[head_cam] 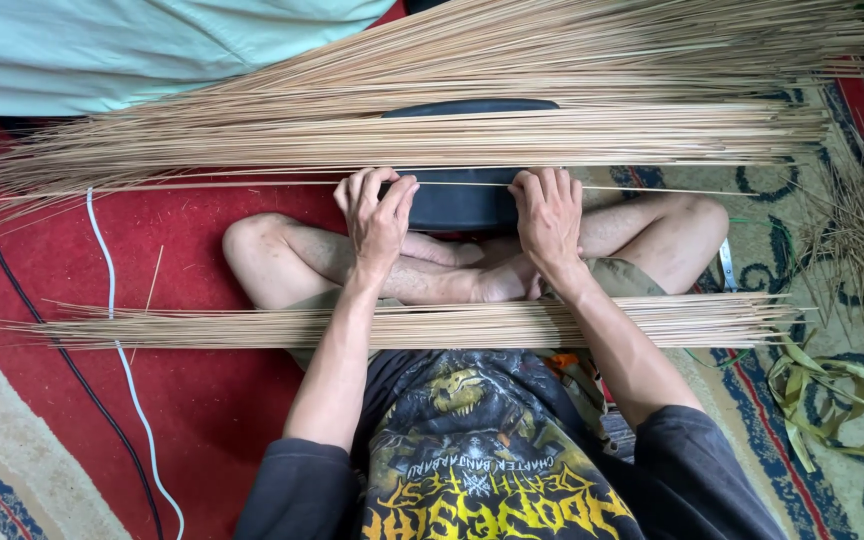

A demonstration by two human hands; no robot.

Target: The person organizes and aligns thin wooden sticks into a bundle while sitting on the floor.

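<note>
I sit cross-legged on the floor. My left hand (376, 212) and my right hand (548, 212) both pinch one thin pale stick (202, 185) that runs across in front of me over a black round object (462, 195). Beyond it lies a big fanned pile of several long thin sticks (552, 90). A smaller flat bundle of sticks (412, 325) rests across my lap, under both forearms.
A red patterned carpet (192, 400) covers the floor. A white cable (117, 330) and a black cable (42, 330) run down the left. Green leaf strips (822, 395) and loose short sticks (862, 230) lie at right. Pale cloth (132, 45) sits top left.
</note>
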